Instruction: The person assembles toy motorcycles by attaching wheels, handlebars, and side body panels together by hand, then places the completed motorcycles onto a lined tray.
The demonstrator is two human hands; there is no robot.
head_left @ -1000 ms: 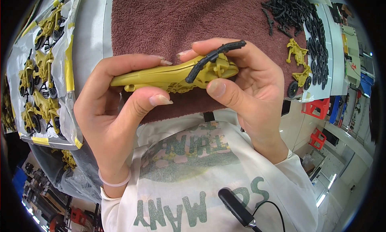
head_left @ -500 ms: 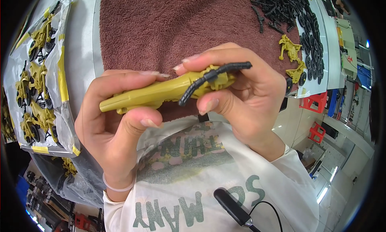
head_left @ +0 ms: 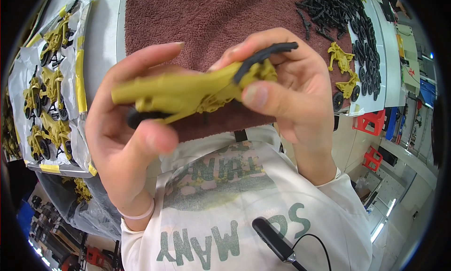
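Between my hands is a yellow toy motorcycle body [head_left: 188, 93], its side tilted up and its far left end blurred by motion. Curved black handlebars [head_left: 263, 57] sit across its front end. Beneath the rear, a dark wheel [head_left: 140, 117] partly shows. My right hand [head_left: 296, 83] grips the front end, with the thumb pressed on the near side below the handlebars. Around the rear end, my left hand [head_left: 124, 116] is spread, its index finger raised above the body and its thumb apart below. Some left fingers are hidden behind the body.
Under my hands lies a brown towel [head_left: 211, 17]. At left, a taped, plastic-lined tray [head_left: 80, 83] holds several toy motorcycles. Back right are a heap of black handlebars [head_left: 324, 12], black wheels [head_left: 366, 55] and yellow bodies [head_left: 340, 57]. A plastic bag [head_left: 89, 210] hangs lower left.
The toy motorcycle has rolled so its underside and rear wheel show more. My left fingers and thumb have spread away from it. My right hand has moved slightly up, still gripping the front.
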